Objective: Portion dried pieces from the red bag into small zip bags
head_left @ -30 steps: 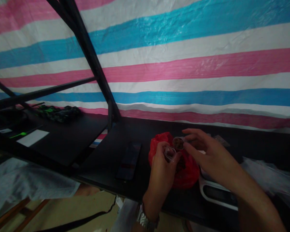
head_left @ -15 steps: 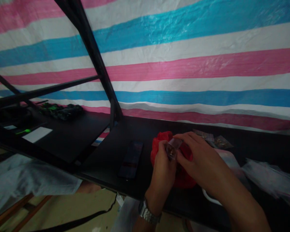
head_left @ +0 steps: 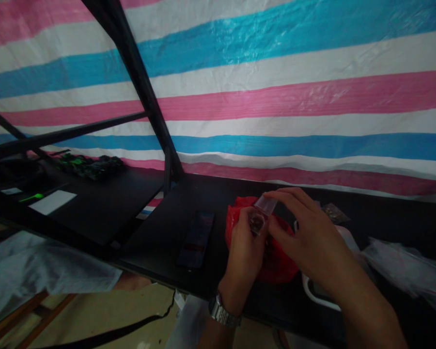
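A second ago the hands were parted: right hand [head_left: 308, 237] open-fingered, holding a brown-filled bit clear of the left hand [head_left: 245, 249], which held a clear piece. Half a second ago they had closed together, right fingers lying over the left. Now the right thumb and forefinger pinch a clear flap [head_left: 266, 204] lifted up and back, above the left fingertips, and the small brown-filled packet [head_left: 256, 223] sits in the left hand's grip. More of the red bag [head_left: 276, 264] is covered. The right forearm has swung across the white device [head_left: 318, 300]; only its rim shows. One small packet [head_left: 332, 212] behind the right hand has come into sight.
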Available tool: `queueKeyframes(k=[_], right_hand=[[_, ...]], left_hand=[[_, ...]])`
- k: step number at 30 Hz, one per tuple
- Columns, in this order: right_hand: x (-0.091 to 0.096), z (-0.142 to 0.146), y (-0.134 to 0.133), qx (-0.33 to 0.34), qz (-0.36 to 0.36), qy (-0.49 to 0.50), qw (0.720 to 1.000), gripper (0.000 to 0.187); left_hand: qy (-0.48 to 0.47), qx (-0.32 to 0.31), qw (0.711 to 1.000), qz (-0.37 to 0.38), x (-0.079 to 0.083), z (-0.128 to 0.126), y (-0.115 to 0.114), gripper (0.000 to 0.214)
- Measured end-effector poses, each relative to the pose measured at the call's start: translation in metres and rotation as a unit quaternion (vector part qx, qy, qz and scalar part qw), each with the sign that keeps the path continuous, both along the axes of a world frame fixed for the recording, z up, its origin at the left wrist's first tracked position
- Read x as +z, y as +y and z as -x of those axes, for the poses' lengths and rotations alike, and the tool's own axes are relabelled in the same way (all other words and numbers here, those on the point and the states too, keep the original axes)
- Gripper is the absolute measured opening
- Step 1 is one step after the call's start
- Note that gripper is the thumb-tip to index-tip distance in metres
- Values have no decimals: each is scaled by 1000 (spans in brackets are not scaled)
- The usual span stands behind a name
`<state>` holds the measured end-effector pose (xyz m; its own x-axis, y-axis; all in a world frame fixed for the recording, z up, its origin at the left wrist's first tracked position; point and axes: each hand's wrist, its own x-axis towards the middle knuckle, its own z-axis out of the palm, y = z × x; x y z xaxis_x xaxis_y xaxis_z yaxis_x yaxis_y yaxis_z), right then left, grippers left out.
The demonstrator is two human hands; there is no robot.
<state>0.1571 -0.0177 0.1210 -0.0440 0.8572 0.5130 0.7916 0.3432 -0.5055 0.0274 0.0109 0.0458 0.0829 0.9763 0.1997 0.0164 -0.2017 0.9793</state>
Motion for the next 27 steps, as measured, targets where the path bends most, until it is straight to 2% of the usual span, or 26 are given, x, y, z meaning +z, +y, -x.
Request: queueKeyframes(k=[4, 7, 9, 12, 15, 17, 20, 21, 23, 25, 27], right_hand=[[-13, -12, 8, -52, 33, 27, 998, 38], [-31, -14, 15, -9, 131, 14, 991, 32], [-41, -10, 18, 28, 212, -9, 977, 26], [-49, -5, 20, 22, 290, -52, 955, 25], [-49, -5, 23, -22, 306, -79, 949, 32], [-49, -8, 24, -33, 299, -97, 949, 38], [-54, -13, 27, -1, 284, -94, 954, 47], [-56, -15, 28, 15, 278, -82, 957, 51], [-61, -19, 28, 48, 266, -55, 961, 54], [-64, -23, 29, 74, 261, -34, 962, 50], [-65, -26, 28, 88, 263, -23, 960, 44]], left_hand=[[-21, 28, 999, -29, 5, 6, -1, 21], [-51, 30, 997, -57, 13, 13, -2, 23], [-81, 35, 994, -61, 20, 19, -2, 23], [-123, 60, 990, -40, 36, 31, -4, 29], [-122, 90, 988, -19, 56, 51, -13, 35], [-65, 81, 995, -4, 65, 65, -23, 34], [85, -35, 994, 66, 64, 78, -41, 14], [131, -84, 984, 91, 60, 79, -45, 8], [204, -183, 953, 132, 47, 73, -50, 11], [237, -240, 930, 148, 33, 62, -51, 14], [222, -271, 924, 152, 24, 50, -47, 12]])
